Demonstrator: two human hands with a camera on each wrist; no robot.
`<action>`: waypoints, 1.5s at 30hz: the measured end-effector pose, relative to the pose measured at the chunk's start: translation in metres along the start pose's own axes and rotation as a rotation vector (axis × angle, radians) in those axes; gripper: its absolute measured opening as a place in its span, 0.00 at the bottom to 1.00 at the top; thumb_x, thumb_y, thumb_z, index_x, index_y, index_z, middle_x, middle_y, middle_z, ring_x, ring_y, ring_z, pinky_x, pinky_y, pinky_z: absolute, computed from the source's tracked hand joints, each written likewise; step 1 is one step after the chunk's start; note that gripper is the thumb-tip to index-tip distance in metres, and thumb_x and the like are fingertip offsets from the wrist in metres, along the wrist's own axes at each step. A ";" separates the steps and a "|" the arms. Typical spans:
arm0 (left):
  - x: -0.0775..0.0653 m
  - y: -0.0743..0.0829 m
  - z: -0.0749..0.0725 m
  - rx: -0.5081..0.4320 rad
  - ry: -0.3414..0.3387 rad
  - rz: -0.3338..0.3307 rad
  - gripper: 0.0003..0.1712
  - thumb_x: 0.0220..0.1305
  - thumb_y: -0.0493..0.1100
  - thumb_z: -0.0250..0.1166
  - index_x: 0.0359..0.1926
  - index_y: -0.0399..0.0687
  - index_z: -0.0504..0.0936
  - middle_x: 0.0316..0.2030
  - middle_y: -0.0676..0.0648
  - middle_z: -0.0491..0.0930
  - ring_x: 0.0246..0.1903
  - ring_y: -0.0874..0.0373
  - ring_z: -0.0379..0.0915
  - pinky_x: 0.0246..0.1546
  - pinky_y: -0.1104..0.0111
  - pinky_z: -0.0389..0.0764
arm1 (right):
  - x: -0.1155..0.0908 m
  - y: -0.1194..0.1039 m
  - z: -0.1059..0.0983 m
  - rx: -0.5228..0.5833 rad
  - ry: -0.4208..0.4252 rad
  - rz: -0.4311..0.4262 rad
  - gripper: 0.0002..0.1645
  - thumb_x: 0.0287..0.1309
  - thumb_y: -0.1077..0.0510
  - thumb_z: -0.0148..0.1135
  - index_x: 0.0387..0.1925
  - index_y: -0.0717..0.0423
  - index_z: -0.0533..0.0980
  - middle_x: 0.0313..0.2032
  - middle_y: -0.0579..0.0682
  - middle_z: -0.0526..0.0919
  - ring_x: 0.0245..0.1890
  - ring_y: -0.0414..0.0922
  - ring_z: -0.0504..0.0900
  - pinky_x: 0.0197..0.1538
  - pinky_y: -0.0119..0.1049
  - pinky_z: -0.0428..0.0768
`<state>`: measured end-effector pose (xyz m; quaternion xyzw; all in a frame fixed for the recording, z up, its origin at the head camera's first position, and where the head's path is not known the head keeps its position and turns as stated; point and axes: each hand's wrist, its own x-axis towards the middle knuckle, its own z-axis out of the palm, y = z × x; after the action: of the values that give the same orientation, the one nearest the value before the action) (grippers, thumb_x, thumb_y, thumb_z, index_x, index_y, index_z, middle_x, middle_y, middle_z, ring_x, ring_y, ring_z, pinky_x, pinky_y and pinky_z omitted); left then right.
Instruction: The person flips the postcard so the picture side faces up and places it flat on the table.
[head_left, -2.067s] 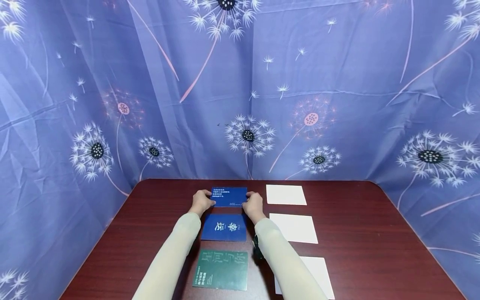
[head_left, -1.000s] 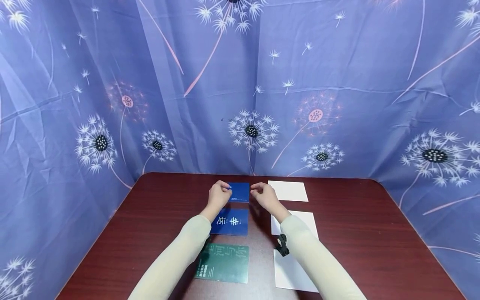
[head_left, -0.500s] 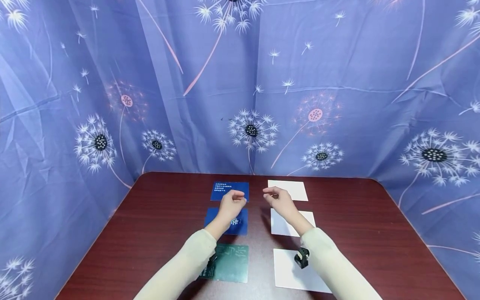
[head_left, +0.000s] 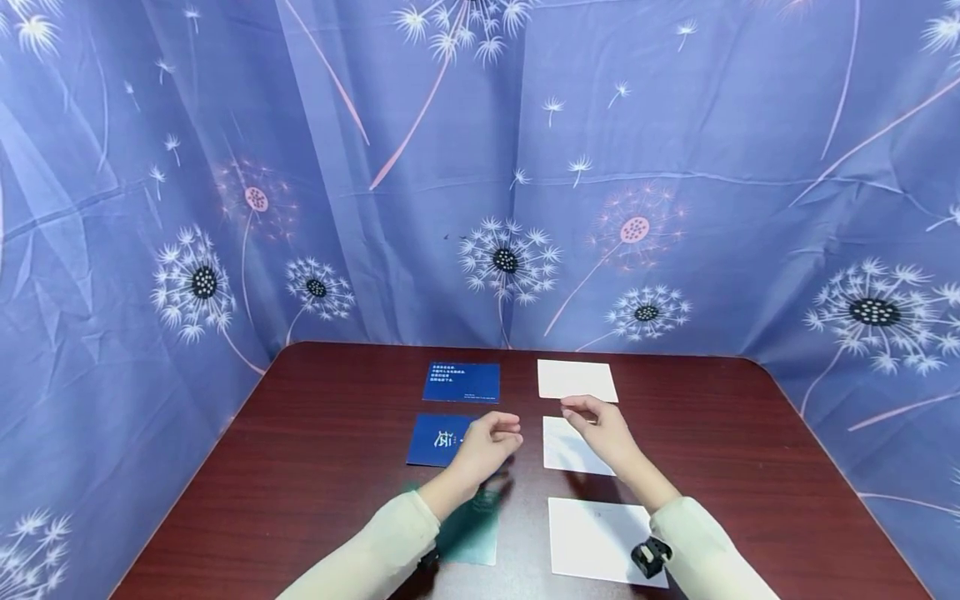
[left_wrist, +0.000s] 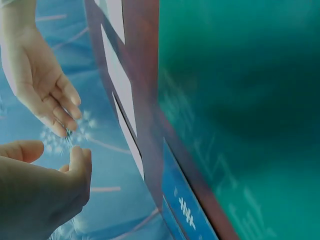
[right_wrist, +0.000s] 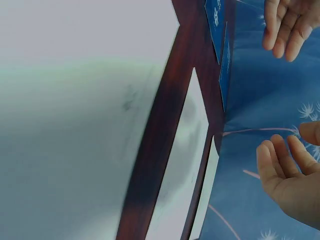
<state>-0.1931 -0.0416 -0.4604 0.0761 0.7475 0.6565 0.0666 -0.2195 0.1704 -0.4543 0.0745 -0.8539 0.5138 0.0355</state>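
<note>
My left hand [head_left: 483, 450] hovers with loosely bent fingers and nothing in them. Below it lie a blue card with white characters [head_left: 431, 439] and a green card [head_left: 471, 533], both partly covered by the hand and arm. My right hand [head_left: 606, 433], likewise holding nothing, is over the middle white card [head_left: 567, 446]. At the back of the left column a blue card with lines of text [head_left: 461, 382] lies flat. Both hands also appear in the left wrist view, facing each other with fingers apart from any card.
A white card [head_left: 576, 380] lies at the back of the right column and another, larger white card [head_left: 600, 542] at the front. The dark red table [head_left: 322, 450] ends at a blue dandelion-print curtain [head_left: 405, 275]. Black wrist devices [head_left: 651, 556] sit near the sleeves.
Both hands held the far blue card's side edges, then let go. They have since drawn back toward me and shifted right, the right hand farther. The blue card stays flat.
</note>
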 end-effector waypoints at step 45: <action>-0.062 -0.019 0.037 -0.085 -0.233 -0.222 0.24 0.57 0.28 0.59 0.55 0.20 0.69 0.50 0.30 0.76 0.52 0.37 0.74 0.54 0.54 0.76 | -0.125 0.048 -0.084 0.061 -0.264 0.330 0.32 0.68 0.56 0.55 0.57 0.84 0.64 0.53 0.71 0.76 0.51 0.57 0.79 0.46 0.38 0.82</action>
<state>-0.1255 -0.0208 -0.4840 0.0661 0.7103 0.6627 0.2281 -0.1058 0.2781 -0.4742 0.0014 -0.8358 0.5241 -0.1635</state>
